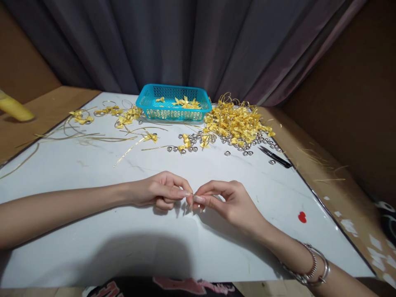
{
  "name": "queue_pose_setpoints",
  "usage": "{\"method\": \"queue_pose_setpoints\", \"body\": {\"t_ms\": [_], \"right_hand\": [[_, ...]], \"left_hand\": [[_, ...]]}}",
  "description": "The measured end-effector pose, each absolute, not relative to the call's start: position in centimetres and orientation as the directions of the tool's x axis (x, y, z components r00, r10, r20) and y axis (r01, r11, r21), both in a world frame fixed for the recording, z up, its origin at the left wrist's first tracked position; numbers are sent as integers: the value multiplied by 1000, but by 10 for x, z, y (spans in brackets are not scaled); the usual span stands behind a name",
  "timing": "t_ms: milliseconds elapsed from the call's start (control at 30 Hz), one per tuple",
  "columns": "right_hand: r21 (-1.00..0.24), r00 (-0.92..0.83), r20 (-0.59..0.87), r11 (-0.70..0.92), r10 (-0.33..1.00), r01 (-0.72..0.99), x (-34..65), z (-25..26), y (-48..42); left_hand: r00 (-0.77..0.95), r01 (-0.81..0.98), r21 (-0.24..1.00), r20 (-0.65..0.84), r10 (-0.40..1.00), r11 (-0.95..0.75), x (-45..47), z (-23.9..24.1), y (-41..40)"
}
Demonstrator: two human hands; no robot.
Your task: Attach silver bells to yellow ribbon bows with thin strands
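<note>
Over the white marble-patterned board (123,239), my left hand (165,190) and my right hand (230,202) meet fingertip to fingertip. Each is closed in a pinch of thumb and forefinger. Whatever lies between the fingertips is too small and covered to make out. Beyond the hands lie yellow ribbon bows (151,137) with gold cord, and small silver bell-like pieces (194,138). A large heap of yellow bows with cord loops (233,119) sits at the back right.
A blue plastic basket (173,116) with some yellow bows stands at the back. Black-handled snips (274,156) lie near the right edge, a red heart-shaped piece (302,217) closer. Loose gold cords (89,136) spread at left. A yellow roll (15,108) stands far left. A grey curtain (161,41) hangs behind.
</note>
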State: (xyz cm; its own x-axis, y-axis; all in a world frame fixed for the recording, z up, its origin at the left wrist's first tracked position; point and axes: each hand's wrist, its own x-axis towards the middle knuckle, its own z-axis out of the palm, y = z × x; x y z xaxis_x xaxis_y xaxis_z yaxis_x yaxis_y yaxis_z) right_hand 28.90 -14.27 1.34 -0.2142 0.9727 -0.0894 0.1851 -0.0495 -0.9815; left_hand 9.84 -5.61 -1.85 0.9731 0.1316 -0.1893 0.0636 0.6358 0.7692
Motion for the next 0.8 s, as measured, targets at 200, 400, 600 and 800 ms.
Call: {"method": "queue_pose_setpoints", "body": {"t_ms": [200,400,600,800], "right_hand": [[-975,-206,-54,-8,977,221,289,13,-143],[-965,-197,-12,40,980,258,290,12,-143],[-961,-189,12,64,982,270,292,11,-143],[-955,-200,26,84,980,284,291,11,-143]], "left_hand": [[976,70,782,-183,121,619,99,-18,-56],[978,74,790,-178,111,609,98,-18,-55],[982,51,789,-151,113,612,99,-17,-54],[979,51,779,-161,121,625,98,-17,-54]]}}
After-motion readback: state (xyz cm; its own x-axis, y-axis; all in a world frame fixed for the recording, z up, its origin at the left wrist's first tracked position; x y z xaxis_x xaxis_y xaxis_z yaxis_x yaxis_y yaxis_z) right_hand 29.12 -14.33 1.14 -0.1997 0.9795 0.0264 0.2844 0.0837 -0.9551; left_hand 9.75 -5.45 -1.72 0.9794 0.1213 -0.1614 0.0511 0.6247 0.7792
